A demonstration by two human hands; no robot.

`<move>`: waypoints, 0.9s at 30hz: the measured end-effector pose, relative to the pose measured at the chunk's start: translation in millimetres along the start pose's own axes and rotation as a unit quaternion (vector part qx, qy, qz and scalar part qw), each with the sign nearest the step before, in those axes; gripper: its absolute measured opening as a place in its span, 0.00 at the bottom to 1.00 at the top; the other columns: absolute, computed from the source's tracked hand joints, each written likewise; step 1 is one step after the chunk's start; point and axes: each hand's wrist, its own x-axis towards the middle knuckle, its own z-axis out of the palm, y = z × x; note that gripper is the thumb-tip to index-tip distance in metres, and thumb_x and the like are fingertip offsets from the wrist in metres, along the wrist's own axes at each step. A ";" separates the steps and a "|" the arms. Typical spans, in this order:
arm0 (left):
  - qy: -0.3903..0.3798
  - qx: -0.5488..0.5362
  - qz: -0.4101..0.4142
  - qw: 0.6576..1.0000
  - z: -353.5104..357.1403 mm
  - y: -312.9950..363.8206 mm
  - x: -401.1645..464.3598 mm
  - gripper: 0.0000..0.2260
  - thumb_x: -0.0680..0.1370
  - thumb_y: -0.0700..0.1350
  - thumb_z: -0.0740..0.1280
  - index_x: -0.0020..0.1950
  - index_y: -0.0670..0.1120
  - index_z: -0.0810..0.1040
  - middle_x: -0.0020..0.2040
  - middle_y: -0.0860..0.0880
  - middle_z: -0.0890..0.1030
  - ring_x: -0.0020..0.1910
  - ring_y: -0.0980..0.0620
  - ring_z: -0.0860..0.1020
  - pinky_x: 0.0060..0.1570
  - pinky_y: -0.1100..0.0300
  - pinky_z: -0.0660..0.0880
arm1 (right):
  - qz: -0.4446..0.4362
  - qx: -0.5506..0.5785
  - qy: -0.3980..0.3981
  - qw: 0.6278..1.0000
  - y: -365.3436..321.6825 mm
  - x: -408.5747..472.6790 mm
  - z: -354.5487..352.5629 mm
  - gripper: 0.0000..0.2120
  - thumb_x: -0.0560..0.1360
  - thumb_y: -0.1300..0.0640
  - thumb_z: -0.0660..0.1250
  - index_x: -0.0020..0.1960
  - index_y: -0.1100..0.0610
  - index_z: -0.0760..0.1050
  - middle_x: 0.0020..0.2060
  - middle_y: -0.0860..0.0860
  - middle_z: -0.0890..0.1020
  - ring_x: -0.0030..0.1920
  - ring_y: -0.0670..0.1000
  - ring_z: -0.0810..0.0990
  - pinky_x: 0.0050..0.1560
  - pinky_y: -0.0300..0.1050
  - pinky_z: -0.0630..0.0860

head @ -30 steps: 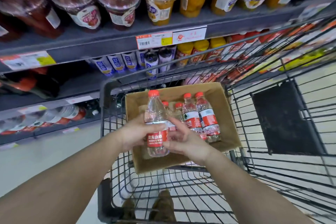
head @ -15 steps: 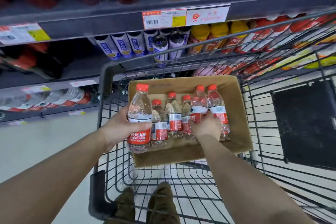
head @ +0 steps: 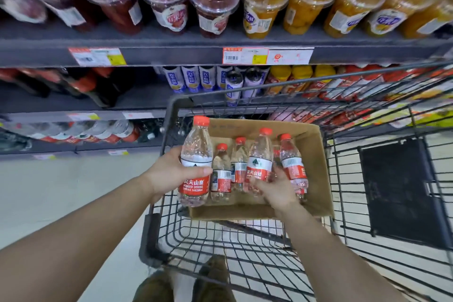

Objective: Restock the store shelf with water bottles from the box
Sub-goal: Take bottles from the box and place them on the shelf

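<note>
The left hand (head: 171, 174) gripped a clear plastic red-capped water bottle (head: 195, 162) upright at the left edge of the brown cardboard box (head: 316, 154) in the black wire cart (head: 245, 252). The right hand (head: 274, 189) curled around a second such bottle (head: 260, 162) inside the box.

The cardboard box (head: 316, 154) is open on top, with bare floor along its far wall behind the standing bottles (head: 239, 164), which crowd its near half. The black wire cart (head: 171, 115) rises round the box on the far and left sides. Past that rim, the lowest shelf (head: 81, 148) holds lying bottles at its left and shows a dark gap right of them.
</note>
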 end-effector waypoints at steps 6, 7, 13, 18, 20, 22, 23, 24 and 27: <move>-0.011 -0.047 0.030 0.998 -42.9 14.0 -66.4 0.24 0.68 0.41 0.78 0.61 0.47 0.76 0.51 0.47 0.86 0.49 0.49 0.84 0.51 0.53 0.79 | -0.056 0.025 -0.133 0.989 -43.9 -92.1 44.7 0.25 0.68 0.64 0.76 0.62 0.58 0.71 0.48 0.50 0.84 0.43 0.44 0.84 0.37 0.31 0.78; -0.001 -0.059 0.040 0.997 -57.7 12.7 -80.6 0.24 0.68 0.39 0.78 0.62 0.46 0.75 0.52 0.47 0.85 0.48 0.49 0.84 0.48 0.55 0.79 | -0.069 0.021 -0.148 0.986 -50.3 -105.7 58.2 0.27 0.67 0.65 0.77 0.62 0.59 0.71 0.49 0.52 0.85 0.45 0.47 0.85 0.41 0.39 0.81; 0.037 -0.106 0.101 0.989 -192.5 -22.3 -196.5 0.24 0.66 0.43 0.78 0.57 0.56 0.74 0.48 0.52 0.86 0.44 0.52 0.84 0.44 0.59 0.78 | -0.193 -0.014 -0.229 0.954 -115.2 -211.2 188.5 0.33 0.60 0.65 0.79 0.62 0.56 0.70 0.48 0.51 0.84 0.44 0.46 0.84 0.45 0.40 0.80; 0.122 -0.149 0.155 0.969 -332.7 -77.7 -311.1 0.23 0.72 0.42 0.75 0.62 0.57 0.71 0.55 0.49 0.84 0.47 0.48 0.84 0.39 0.54 0.81 | -0.261 -0.044 -0.292 0.919 -150.9 -303.8 345.0 0.36 0.55 0.61 0.80 0.61 0.54 0.72 0.54 0.56 0.83 0.52 0.57 0.83 0.52 0.57 0.81; 0.155 -0.177 0.173 0.956 -384.6 -100.4 -354.4 0.25 0.74 0.42 0.74 0.66 0.56 0.68 0.57 0.49 0.83 0.48 0.49 0.83 0.35 0.57 0.80 | -0.283 -0.059 -0.321 0.902 -162.3 -336.4 404.2 0.34 0.60 0.68 0.78 0.62 0.53 0.71 0.55 0.57 0.83 0.54 0.57 0.82 0.57 0.60 0.78; 0.187 -0.197 0.189 0.944 -430.8 -123.2 -388.7 0.26 0.73 0.43 0.74 0.67 0.57 0.68 0.55 0.50 0.83 0.48 0.49 0.83 0.38 0.54 0.80 | -0.305 -0.081 -0.346 0.884 -173.5 -363.1 457.3 0.32 0.64 0.73 0.75 0.64 0.56 0.70 0.56 0.58 0.82 0.51 0.54 0.83 0.51 0.53 0.81; 0.198 -0.205 0.194 0.939 -449.4 -133.8 -404.0 0.26 0.73 0.42 0.74 0.67 0.56 0.68 0.54 0.50 0.83 0.47 0.50 0.83 0.39 0.54 0.80 | -0.311 -0.092 -0.361 0.874 -178.3 -375.5 481.3 0.33 0.65 0.73 0.75 0.65 0.57 0.69 0.56 0.58 0.82 0.46 0.50 0.84 0.42 0.46 0.82; 0.211 -0.214 0.198 0.933 -465.8 -144.1 -418.3 0.26 0.73 0.42 0.74 0.67 0.56 0.69 0.53 0.50 0.83 0.46 0.50 0.83 0.39 0.54 0.80 | -0.314 -0.104 -0.373 0.867 -182.7 -388.1 503.5 0.34 0.63 0.72 0.75 0.65 0.57 0.69 0.55 0.58 0.82 0.41 0.46 0.83 0.33 0.39 0.79; 0.239 -0.242 0.206 0.918 -512.0 -175.1 -442.5 0.26 0.71 0.42 0.76 0.65 0.53 0.70 0.51 0.50 0.84 0.45 0.50 0.84 0.40 0.52 0.80 | -0.323 -0.116 -0.410 0.845 -194.7 -413.4 564.7 0.35 0.58 0.68 0.74 0.64 0.57 0.70 0.51 0.56 0.83 0.36 0.43 0.82 0.31 0.34 0.75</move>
